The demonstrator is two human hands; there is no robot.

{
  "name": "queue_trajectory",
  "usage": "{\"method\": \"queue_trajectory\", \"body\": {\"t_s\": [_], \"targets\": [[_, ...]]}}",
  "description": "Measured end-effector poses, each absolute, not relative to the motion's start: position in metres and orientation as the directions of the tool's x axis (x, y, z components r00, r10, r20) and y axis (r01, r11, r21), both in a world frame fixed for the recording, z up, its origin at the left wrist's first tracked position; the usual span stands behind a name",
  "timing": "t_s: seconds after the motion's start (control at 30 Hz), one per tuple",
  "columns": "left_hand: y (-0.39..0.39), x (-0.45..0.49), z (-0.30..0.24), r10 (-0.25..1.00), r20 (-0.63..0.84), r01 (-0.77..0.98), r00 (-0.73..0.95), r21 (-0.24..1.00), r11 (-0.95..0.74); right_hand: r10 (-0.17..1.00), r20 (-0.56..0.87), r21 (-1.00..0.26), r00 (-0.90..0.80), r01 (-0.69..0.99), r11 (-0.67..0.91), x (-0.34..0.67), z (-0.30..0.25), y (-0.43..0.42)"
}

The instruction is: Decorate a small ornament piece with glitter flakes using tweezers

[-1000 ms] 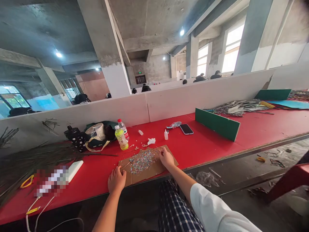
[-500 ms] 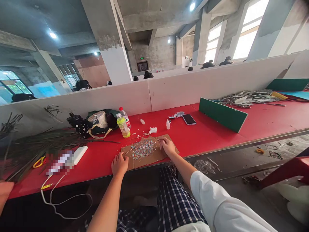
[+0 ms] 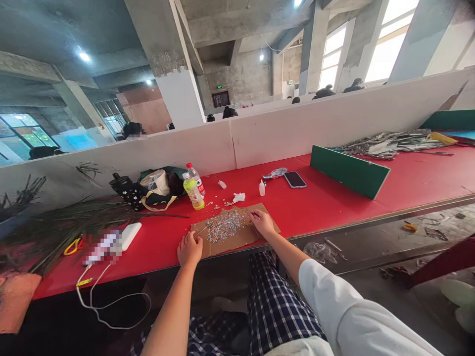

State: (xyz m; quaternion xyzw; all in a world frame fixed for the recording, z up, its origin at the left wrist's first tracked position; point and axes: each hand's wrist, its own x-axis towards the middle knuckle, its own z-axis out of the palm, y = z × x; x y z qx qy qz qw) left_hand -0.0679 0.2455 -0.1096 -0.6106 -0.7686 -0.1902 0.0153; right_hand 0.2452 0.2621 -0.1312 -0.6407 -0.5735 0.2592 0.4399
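A flat piece of brown cardboard [image 3: 256, 236] lies at the table's front edge, strewn with many tiny multicoloured beads or chips [image 3: 226, 226]. My left hand [image 3: 190, 248] rests on its left corner, fingers bent around the end of a thin stick [image 3: 201, 231] that points toward the pile. At the right side of the pile, my right hand [image 3: 261, 222] is closed in a pinch. A thin tip shows at its fingers, too small to name. Behind the cardboard are a crumpled white tissue [image 3: 239, 197] and a small white dropper bottle [image 3: 261, 188].
On the red table [image 3: 289, 217] are a phone [image 3: 295, 180], two drink bottles [image 3: 193, 192], a black flask [image 3: 128, 190] and a bag [image 3: 159, 188]. A white power bank [image 3: 131, 236] with cables lies left. A green divider [image 3: 349, 170] stands right; a white partition [image 3: 274, 141] runs behind.
The whole view has shifted slightly, so things appear farther right. My right hand has turned a little, and the pale piece under its fingers no longer shows. My left hand stays on the cardboard's corner.
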Motion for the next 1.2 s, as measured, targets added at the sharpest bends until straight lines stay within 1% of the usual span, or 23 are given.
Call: {"method": "queue_trajectory", "body": {"t_s": [0.23, 0.5, 0.87, 1.2], "targets": [[0.246, -0.068, -0.11, 0.934, 0.255, 0.947, -0.248, 0.267, 0.179, 0.969, 0.159, -0.852, 0.188, 0.522, 0.038, 0.244, -0.128, 0.262], [0.246, -0.067, -0.109, 0.935, 0.244, 0.942, -0.257, 0.278, 0.187, 0.988, 0.126, -0.821, 0.089, 0.569, 0.053, 0.244, -0.121, 0.262], [0.245, -0.065, -0.106, 0.935, 0.234, 0.939, -0.266, 0.28, 0.198, 0.992, 0.098, -0.76, 0.076, 0.649, 0.026, 0.243, -0.115, 0.258], [0.245, -0.066, -0.108, 0.936, 0.236, 0.939, -0.262, 0.284, 0.192, 0.99, 0.111, -0.752, 0.09, 0.658, 0.024, 0.244, -0.114, 0.256]]}}
